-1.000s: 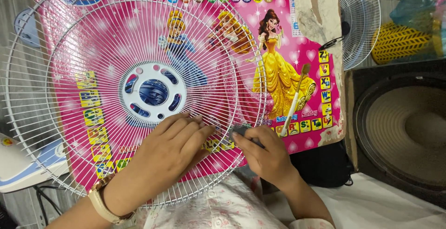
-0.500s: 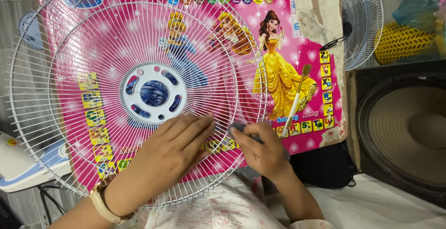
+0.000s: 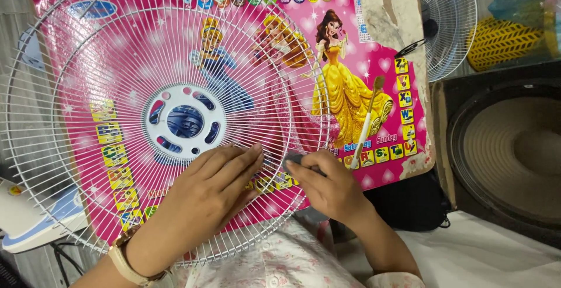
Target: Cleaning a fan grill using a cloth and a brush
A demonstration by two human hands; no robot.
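Two hands work at the near rim of a white wire fan guard, the biggest thing I have under the camera. It lies flat over a pink picture poster and spreads up and to the left of both hands, its white plastic hub just beyond the left fingertips. The wires run out from that hub like spokes, so the ones beneath the hands point roughly toward me.

My left hand rests palm down on the wires, fingers together and laid flat, holding nothing that I can see; a gold-coloured wristwatch sits on that wrist. My right hand is curled closed around a small grey object, which pokes out past the fingers and touches the guard right at the rim, just beside the left fingertips. The right hand is the nearer one to the rim's edge; the left lies further in toward the hub.

To the right of the right hand, a thin brush with a white handle lies on the poster, its long axis running up and away, bristles at the far end.

Most of the grey object is buried in my grip, so I cannot tell what it is. The guard's left edge is cut off by the frame.
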